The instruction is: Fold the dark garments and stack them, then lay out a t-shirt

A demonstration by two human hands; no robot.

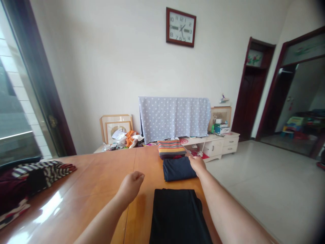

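My right hand is at the right edge of a navy folded garment, its fingers closed on the far right corner. That garment lies flat on the wooden table, just in front of a stack of striped folded clothes. Nearer to me lies a black folded garment, with its lower end cut off by the frame. Left of the navy garment, my left hand hovers over the bare wood with its fingers curled in, and nothing shows in it.
A loose pile of clothes, partly zebra-striped, lies on the table's left side. Beyond the table stands a low white cabinet with a dotted cloth draped over something on it. The tiled floor is to the right.
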